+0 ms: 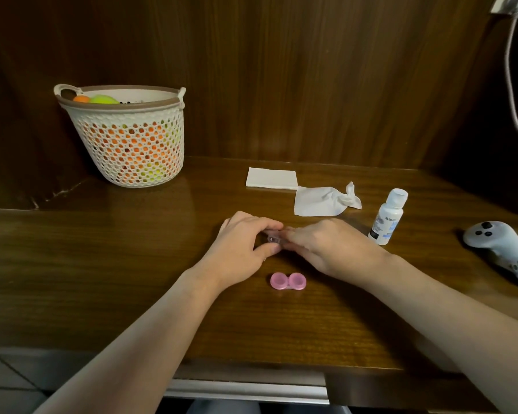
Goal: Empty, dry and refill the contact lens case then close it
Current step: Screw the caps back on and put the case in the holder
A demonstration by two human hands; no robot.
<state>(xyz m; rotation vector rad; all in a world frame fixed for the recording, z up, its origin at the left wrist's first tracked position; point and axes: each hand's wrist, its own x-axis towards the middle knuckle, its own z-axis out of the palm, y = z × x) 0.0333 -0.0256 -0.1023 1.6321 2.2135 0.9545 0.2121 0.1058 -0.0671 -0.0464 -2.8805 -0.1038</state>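
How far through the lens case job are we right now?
Likely mid-job. A crumpled tissue suggests drying has happened. Both hands, left hand and right hand, hold a small clear piece together. The pink lids lie off on the table, the solution bottle stands capped. Whether it's refilled is unclear; closing remains.

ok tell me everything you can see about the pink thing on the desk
The pink piece is a small figure-eight shape of two joined round lobes, glossy translucent plastic by its look, the right lobe a shade redder. It lies flat on the dark wooden desk, near the front edge, between the two forearms and just nearer the person than both hands. Nothing touches it but the desk: the left hand and right hand are busy with a small clear piece beyond it. Whether it is the lid or the base cannot be told.
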